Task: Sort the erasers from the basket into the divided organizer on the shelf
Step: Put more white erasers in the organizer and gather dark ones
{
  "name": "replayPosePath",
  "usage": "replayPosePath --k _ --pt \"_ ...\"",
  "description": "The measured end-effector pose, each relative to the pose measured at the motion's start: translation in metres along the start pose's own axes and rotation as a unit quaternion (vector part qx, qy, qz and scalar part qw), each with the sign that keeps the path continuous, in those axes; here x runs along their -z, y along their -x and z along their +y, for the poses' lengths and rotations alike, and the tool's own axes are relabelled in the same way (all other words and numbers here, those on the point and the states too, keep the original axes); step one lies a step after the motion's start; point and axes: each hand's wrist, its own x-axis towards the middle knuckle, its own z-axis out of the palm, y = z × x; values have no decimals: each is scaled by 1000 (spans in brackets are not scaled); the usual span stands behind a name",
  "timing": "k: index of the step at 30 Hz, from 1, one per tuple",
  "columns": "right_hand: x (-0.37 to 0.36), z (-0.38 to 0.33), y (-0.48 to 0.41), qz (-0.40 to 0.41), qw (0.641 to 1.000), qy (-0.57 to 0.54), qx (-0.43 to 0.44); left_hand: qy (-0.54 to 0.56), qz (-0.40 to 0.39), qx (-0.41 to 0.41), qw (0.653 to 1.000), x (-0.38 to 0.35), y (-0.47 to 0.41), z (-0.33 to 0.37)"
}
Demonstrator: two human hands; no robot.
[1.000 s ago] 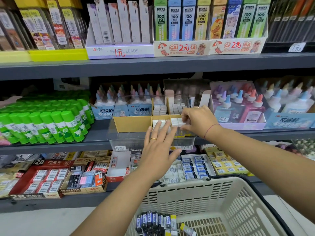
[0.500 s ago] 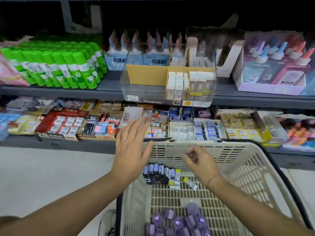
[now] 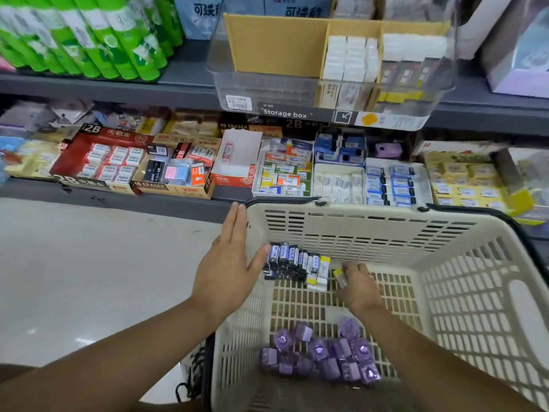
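Setting: shop aisle, pale glossy floor, grey metal shelf in two tiers.

Upper tier: green glue sticks at left. The organizer, a clear box labelled "Storage box" with cardboard dividers, sits at centre and overhangs the shelf edge. Its middle and right compartments hold upright white erasers.

Lower tier: open cartons of boxed erasers, printed 2B and 4B.

Basket: cream slotted plastic, standing below the shelf. A row of dark-sleeved erasers lies against its far wall, and a heap of purple wrapped erasers lies on the near floor.

Left hand: flat above the basket's left rim, fingers straight and together, holding nothing. The thumb is spread towards the dark-sleeved row.

Right hand: inside the basket, fingers curled down and pinching a small yellow-ended eraser just right of the row.

Hard to make out:
- The shelf tops and the organizer's rear compartments are cut off by the frame.
- The purple heap is blurred and its count is unclear.
- The yellow-ended eraser is partly hidden by fingers.
- Whether the left thumb touches the row cannot be told.
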Motion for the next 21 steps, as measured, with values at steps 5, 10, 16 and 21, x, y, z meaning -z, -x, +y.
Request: replayPosePath --k 5,10,16,21 --pt "-14 2 -9 45 983 -171 -51 -4 -1 -2 1000 0 0 1" --pt "-13 -14 -18 -64 851 -489 -182 4 0 -3 1000 -2 0 -1" --pt "-7 -22 -24 -98 835 -500 -208 -4 -6 -2 1000 -2 0 -1" --pt "-11 -31 -29 -93 850 -476 -204 -11 -6 -3 1000 -2 -1 0"
